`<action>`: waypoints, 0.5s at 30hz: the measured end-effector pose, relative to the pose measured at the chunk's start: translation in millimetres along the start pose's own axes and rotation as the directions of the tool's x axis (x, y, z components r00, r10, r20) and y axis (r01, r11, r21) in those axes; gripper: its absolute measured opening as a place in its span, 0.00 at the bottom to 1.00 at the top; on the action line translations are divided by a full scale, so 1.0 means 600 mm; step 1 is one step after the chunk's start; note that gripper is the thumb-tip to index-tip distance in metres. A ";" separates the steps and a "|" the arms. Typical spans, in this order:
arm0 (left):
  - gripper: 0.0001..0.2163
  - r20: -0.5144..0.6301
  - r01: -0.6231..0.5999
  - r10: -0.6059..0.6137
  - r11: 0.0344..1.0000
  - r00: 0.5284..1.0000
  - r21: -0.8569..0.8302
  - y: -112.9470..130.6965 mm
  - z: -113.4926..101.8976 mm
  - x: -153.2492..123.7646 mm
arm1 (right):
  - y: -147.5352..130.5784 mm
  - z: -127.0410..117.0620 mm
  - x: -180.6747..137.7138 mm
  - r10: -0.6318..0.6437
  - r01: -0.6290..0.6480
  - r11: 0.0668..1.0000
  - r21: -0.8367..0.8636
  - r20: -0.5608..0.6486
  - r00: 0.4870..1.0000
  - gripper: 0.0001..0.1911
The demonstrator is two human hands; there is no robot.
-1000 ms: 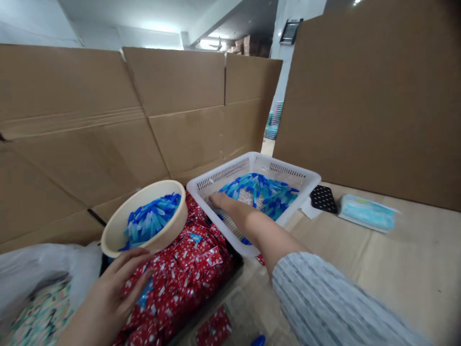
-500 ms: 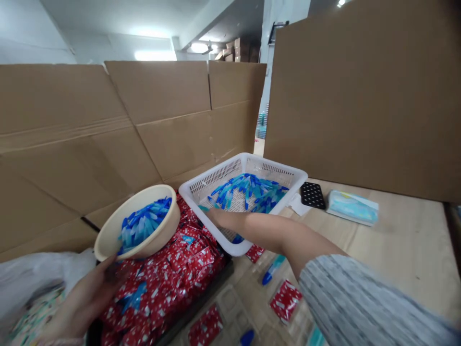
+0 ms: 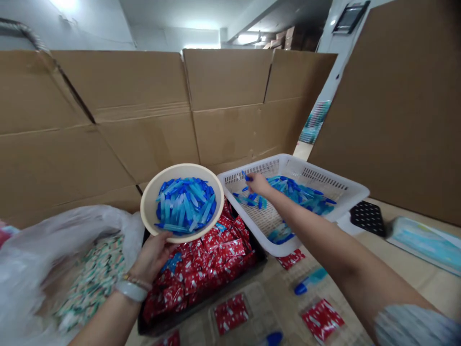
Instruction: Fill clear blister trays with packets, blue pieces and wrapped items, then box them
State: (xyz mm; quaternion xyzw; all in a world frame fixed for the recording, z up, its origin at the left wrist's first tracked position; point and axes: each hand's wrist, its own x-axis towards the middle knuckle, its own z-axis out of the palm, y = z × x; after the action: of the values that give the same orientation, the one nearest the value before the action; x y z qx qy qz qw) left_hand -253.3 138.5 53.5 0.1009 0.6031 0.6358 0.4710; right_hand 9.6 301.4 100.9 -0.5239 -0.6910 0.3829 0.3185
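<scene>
My left hand point(image 3: 156, 252) grips the near rim of a round cream bowl point(image 3: 147, 207), with the thumb over the edge. The bowl is heaped with blue and turquoise pen-like plastic pieces point(image 3: 185, 204) and rests on red printed packets point(image 3: 201, 262) in a black tray point(image 3: 201, 299). At the left of a white slotted basket point(image 3: 248, 229), my right hand point(image 3: 258, 184) pinches a small blue pen-like piece point(image 3: 247, 177). More of the same blue and turquoise pieces point(image 3: 298, 192) lie inside that basket, partly hidden by my right forearm.
A clear plastic bag point(image 3: 25, 259) of small green and white pieces point(image 3: 95, 274) stands at left. In front lie a clear moulded tray point(image 3: 259, 307), red packets point(image 3: 322, 319) and a blue-ended piece point(image 3: 309, 281). Cardboard walls point(image 3: 230, 81) rise behind; a black dotted pad point(image 3: 367, 217) lies right.
The view has swung left. My left hand has come up onto the bowl's rim and closed on it. My right hand has risen from low in the basket, now holding a blue piece.
</scene>
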 end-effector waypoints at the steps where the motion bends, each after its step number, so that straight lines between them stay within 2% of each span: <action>1: 0.14 0.003 -0.033 0.033 0.999 0.999 0.007 -0.002 -0.001 -0.004 | -0.017 0.005 0.010 -0.034 0.033 0.999 -0.007 -0.032 0.999 0.09; 3: 0.14 0.005 -0.060 0.060 0.998 0.998 0.021 -0.001 0.004 -0.010 | -0.056 0.028 0.018 -0.132 0.131 0.991 -0.025 -0.013 0.991 0.12; 6: 0.12 0.005 -0.033 0.033 0.999 0.999 0.037 0.003 0.020 -0.013 | -0.102 0.079 0.012 -0.272 0.283 0.955 -0.088 0.118 0.955 0.19; 8: 0.11 0.003 0.005 -0.005 1.000 1.000 0.028 0.007 0.027 -0.009 | -0.109 0.094 0.006 -0.372 0.391 0.909 -0.145 0.137 0.918 0.29; 9: 0.10 0.009 0.026 -0.026 0.999 1.000 0.022 0.009 0.028 -0.005 | -0.102 0.089 0.004 -0.423 0.441 0.879 -0.181 0.129 0.897 0.33; 11: 0.07 0.045 0.083 -0.084 0.996 0.995 0.023 0.016 0.023 0.000 | -0.066 0.049 0.002 -0.434 0.451 0.842 -0.296 0.125 0.892 0.34; 12: 0.04 0.078 0.108 -0.110 0.994 0.991 0.035 0.020 0.018 0.000 | -0.040 0.015 0.000 -0.373 0.392 0.839 -0.378 0.124 0.919 0.32; 14: 0.02 0.174 0.123 -0.134 0.989 0.976 0.077 0.025 0.007 -0.013 | 0.024 -0.072 -0.012 -0.133 0.143 0.796 -0.588 0.061 0.989 0.28; 15: 0.04 0.211 0.110 -0.129 0.989 0.969 0.102 0.024 0.004 -0.027 | 0.056 -0.118 -0.023 0.008 -0.030 0.729 -0.684 -0.036 0.999 0.27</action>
State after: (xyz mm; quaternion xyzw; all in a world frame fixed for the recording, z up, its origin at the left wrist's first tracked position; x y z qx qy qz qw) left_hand -249.7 130.6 73.5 0.1540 0.5809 0.5639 0.5664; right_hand 88.9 307.1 106.9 -0.6171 -0.7730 0.0971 0.1101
